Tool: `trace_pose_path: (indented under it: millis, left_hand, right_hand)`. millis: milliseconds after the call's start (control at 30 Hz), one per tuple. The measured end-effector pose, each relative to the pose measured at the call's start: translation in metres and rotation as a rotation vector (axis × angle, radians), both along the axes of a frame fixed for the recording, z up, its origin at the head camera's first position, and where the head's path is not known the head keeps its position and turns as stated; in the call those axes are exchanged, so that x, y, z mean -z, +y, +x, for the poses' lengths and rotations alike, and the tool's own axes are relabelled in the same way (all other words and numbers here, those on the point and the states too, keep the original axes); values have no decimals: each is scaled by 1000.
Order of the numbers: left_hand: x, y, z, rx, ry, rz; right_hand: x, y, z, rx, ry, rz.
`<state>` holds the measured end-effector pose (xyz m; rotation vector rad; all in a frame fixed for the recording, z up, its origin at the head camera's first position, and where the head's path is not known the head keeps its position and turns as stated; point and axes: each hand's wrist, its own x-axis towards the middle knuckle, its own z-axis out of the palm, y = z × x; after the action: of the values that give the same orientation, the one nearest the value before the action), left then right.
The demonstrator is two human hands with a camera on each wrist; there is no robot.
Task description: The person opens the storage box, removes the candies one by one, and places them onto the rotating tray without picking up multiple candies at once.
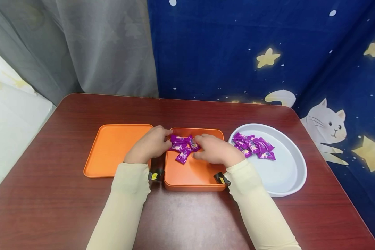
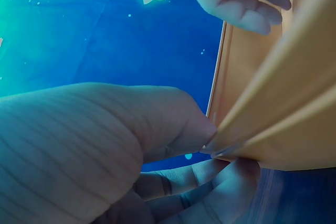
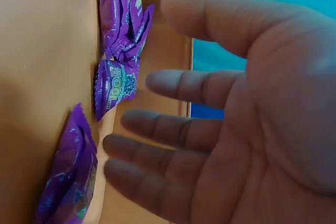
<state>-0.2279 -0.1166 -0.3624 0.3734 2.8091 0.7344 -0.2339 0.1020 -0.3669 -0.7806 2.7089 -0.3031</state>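
A shallow orange box (image 1: pixel 193 175) holds a small heap of purple-wrapped candies (image 1: pixel 182 148) toward its far left. At the box's left rim is my left hand (image 1: pixel 151 144); in the left wrist view its thumb and fingers pinch the box's corner (image 2: pixel 231 148). My right hand (image 1: pixel 217 149) reaches over the box from the right, fingers extended and apart beside the candies. Seen from the right wrist, candy packets (image 3: pixel 116 80) lie just beyond the fingertips, with nothing between thumb and fingers.
Left of the box lies a flat orange lid (image 1: pixel 114 149), partly behind my left hand. A round white tray (image 1: pixel 284 173) on the right bears more purple candies (image 1: pixel 254 146). Everything rests on a dark red-brown table (image 1: pixel 50 180), with curtains behind.
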Motion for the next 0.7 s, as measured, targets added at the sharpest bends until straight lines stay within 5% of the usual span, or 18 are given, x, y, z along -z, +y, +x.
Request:
trace_pose_path:
  millis: [200, 467, 700]
  left_hand:
    - [0, 0, 0, 1, 0, 5]
    - [-1, 1, 0, -6, -16, -12]
    - [-1, 1, -1, -7, -11, -6]
  right_hand:
    - [-1, 0, 1, -14, 46, 9]
    - [0, 2, 3, 83, -61, 64]
    - [1, 1, 2, 87, -58, 66]
